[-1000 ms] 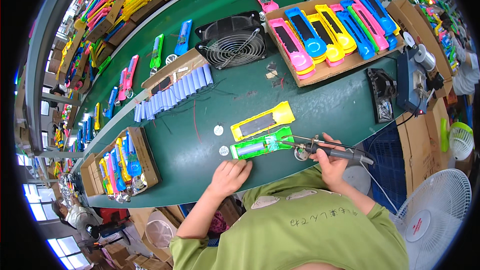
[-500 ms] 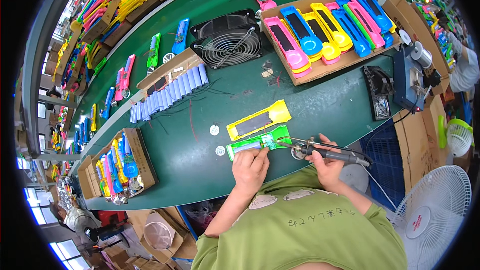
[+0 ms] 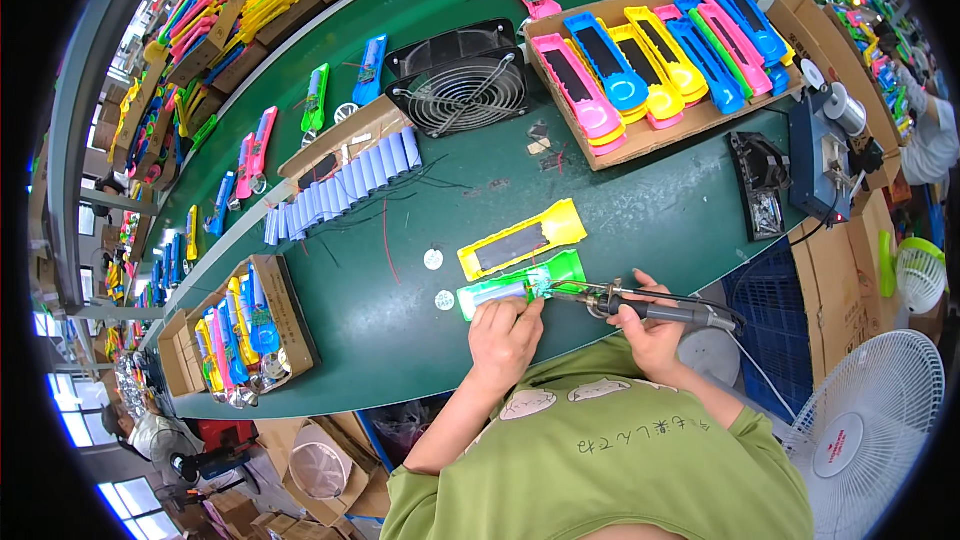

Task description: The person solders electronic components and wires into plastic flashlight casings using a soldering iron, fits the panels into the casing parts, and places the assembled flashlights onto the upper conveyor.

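- Front edge of the green tabletop (image 3: 650,200) curves past under the left forearm; green casing (image 3: 569,268) lies near that edge, a strip of top between.
- Open room: a stretch of tabletop right of the casings as far as the black tray (image 3: 766,202); another on the left, up to the small carton (image 3: 302,342).
- Far side bounded by the black fan (image 3: 460,95) and the large cardboard box (image 3: 690,128).
- Left hand (image 3: 505,340): fingers bent together at the casing's lower edge, tips by the wires. Cannot tell whether they pinch anything.
- Right hand (image 3: 655,335): fingers closed round the handle of the soldering iron (image 3: 668,312), its metal end pointing left over the casing's circuit board. Tip contact not resolvable.
- Materials: casing is glossy moulded plastic, long and trough-shaped, with a pale cylinder (image 3: 495,293) lying lengthwise inside. Yellow casing (image 3: 562,223), just behind, has a dark flat panel. Fan has a square frame with concentric wire rings.
- Counts: 1 green casing and 1 yellow before the person; 2 round white discs (image 3: 433,259) left of them; roughly ten lilac cylinders (image 3: 345,187) in a row; boxed casings overlap, uncounted.
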`<state>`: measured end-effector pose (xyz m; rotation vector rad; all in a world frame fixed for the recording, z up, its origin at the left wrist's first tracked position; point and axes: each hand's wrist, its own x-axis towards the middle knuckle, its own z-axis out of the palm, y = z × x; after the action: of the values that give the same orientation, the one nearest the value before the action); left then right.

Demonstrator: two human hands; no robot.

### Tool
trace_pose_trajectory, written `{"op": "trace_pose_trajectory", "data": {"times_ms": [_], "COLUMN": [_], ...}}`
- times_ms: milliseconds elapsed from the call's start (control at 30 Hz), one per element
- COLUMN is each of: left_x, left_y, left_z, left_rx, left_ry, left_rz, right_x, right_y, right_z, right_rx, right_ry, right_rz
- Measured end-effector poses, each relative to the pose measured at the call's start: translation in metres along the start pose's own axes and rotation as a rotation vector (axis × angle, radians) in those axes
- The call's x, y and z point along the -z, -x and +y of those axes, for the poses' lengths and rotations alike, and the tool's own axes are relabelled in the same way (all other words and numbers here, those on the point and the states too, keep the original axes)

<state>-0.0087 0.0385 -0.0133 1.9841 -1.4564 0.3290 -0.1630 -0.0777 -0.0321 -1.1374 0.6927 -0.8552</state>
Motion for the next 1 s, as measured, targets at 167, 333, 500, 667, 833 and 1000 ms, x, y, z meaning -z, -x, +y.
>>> {"op": "trace_pose_trajectory", "data": {"times_ms": [167,333,500,667,833,1000], "left_x": [0.001,0.001,0.001,-0.002,-0.003,-0.003], "left_y": [0.0,0.001,0.002,0.001,0.002,0.001], "left_z": [-0.001,-0.002,-0.002,-0.002,0.001,0.001], "left_rx": [0.01,0.012,0.0,-0.032,-0.042,-0.038], "left_ry": [0.013,0.004,0.001,-0.049,-0.089,-0.095], "left_rz": [-0.017,-0.025,-0.047,0.002,-0.032,-0.052], "right_x": [0.004,0.006,-0.002,0.0,0.004,0.002], "right_y": [-0.003,-0.003,-0.005,-0.001,-0.001,-0.003], "right_z": [0.0,0.002,-0.009,0.002,0.015,0.014], "right_rx": [0.107,0.055,-0.018,0.06,0.104,0.126], "right_ry": [0.139,0.106,-0.055,-0.025,0.043,0.081], "right_rz": [-0.122,-0.034,0.044,-0.057,-0.088,-0.113]}}
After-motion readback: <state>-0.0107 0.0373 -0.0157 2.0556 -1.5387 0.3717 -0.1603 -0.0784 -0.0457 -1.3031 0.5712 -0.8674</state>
